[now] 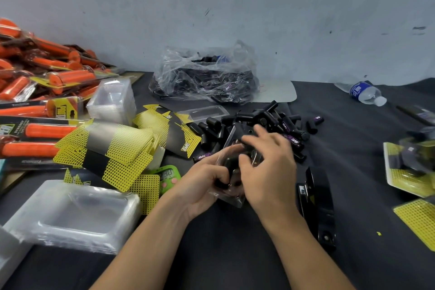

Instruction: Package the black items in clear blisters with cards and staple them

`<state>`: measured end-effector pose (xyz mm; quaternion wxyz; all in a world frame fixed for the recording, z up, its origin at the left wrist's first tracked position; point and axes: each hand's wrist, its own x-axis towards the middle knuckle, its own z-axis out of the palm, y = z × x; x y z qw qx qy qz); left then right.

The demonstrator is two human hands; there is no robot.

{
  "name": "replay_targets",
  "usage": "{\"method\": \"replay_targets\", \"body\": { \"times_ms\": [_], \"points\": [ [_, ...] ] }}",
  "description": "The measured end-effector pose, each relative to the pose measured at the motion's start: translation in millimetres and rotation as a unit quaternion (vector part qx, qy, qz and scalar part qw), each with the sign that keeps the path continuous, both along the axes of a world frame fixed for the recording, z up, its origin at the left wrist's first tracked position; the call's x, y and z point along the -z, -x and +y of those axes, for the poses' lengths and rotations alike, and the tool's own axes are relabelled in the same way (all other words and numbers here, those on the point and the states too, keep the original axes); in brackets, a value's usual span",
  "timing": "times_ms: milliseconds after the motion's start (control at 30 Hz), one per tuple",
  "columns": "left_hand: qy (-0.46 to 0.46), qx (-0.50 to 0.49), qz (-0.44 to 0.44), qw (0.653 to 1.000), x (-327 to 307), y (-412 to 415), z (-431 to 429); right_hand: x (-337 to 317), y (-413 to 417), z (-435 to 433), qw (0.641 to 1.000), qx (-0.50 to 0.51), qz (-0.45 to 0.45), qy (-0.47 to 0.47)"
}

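- The clear blister [235,195] is up off the surface, held in front of the person, with at least one black item [229,165] already sitting in it.
- The left hand [202,181] grips the blister from below, fingers [220,175] curled round its edge.
- The right hand [268,167] is on top of the blister, fingers [256,139] half bent. It's too blurry to say if they pinch a piece or just push it in, so I can't tell.
- I don't see a card in this blister, and no staples either, so I'd call this pack early-to-mid stage: loading is underway, card and stapling are left.
- Just behind the blister there's a loose pile of black items [270,120] waiting, and further back a plastic bag [204,77] with more. Lots to go, I reckon.
- Right of the blister lies the black stapler [315,205], untouched.
- Further right of the blister are a few finished packs [409,167] with yellow cards, so some are done.
- Left of the blister is the stack of yellow cards [110,148], and below that a stack of empty blisters [77,212].
- Far left of the blister sits a heap of orange packs [47,73], which looks like a different batch.
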<state>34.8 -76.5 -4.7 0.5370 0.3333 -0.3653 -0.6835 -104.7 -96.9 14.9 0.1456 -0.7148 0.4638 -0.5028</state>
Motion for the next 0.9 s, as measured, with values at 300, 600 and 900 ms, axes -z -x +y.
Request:
{"method": "replay_targets", "body": {
  "times_ms": [300, 600, 900],
  "points": [
    [0.034, -0.069, -0.011, 0.997, -1, -4, 3, -5, 13, -21, 0.916, -0.073, -0.271, -0.287],
    [-0.01, -0.165, 0.068, 0.984, -7, -8, 6, 0, 10, -17, 0.781, -0.041, -0.494, -0.38],
    [-0.018, -0.282, -0.054, 0.958, -2, 3, -2, 4, 8, -19, 0.798, -0.057, -0.445, -0.402]
  ]
}}
